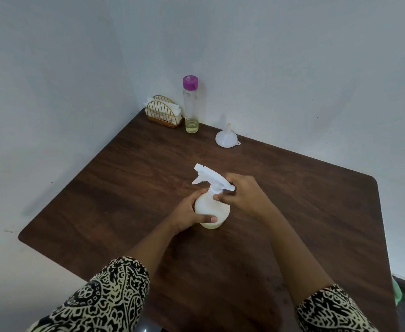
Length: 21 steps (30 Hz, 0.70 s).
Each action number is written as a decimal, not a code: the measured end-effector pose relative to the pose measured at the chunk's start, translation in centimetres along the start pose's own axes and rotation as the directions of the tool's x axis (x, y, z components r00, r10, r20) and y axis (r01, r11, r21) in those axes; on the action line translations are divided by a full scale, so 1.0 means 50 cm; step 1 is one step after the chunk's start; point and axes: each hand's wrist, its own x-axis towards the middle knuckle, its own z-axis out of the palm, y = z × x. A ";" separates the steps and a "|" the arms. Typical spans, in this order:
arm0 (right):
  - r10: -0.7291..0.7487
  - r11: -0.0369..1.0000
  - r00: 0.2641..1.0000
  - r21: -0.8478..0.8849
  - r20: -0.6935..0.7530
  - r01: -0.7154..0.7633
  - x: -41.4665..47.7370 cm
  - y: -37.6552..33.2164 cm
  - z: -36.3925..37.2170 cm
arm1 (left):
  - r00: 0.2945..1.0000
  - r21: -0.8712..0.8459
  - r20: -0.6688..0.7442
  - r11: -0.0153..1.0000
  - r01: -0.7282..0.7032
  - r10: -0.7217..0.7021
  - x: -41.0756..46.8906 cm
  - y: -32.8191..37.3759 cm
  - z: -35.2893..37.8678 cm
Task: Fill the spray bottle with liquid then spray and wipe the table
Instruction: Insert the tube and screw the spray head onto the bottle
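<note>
Two hands grip a round, matte white plastic spray bottle (211, 209) on the dark woodgrain table (124, 178): left hand (191, 215) curls round its belly, right hand (242, 196) pinches its neck.

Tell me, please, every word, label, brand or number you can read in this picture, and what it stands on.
No text can be read anywhere in this view.
The white spray bottle: plain, no label shows.
The clear bottle with a purple cap: no label or print shows.
The white funnel and the gold wire napkin holder: no markings show.
</note>
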 end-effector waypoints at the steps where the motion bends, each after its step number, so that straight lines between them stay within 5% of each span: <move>1: 0.007 1.000 1.000 -0.002 0.030 -0.007 0.003 -0.001 -0.005 | 1.000 0.004 -0.002 1.000 0.004 -0.004 0.000 -0.001 0.000; 14: 0.003 0.998 0.995 0.056 0.104 -0.009 0.010 0.015 -0.001 | 1.000 -0.020 -0.004 1.000 0.005 -0.006 0.003 -0.001 0.003; 21: 0.127 0.992 0.948 0.037 -0.293 -0.122 -0.011 0.010 0.088 | 1.000 -0.046 -0.027 0.999 0.009 -0.010 0.002 -0.009 0.003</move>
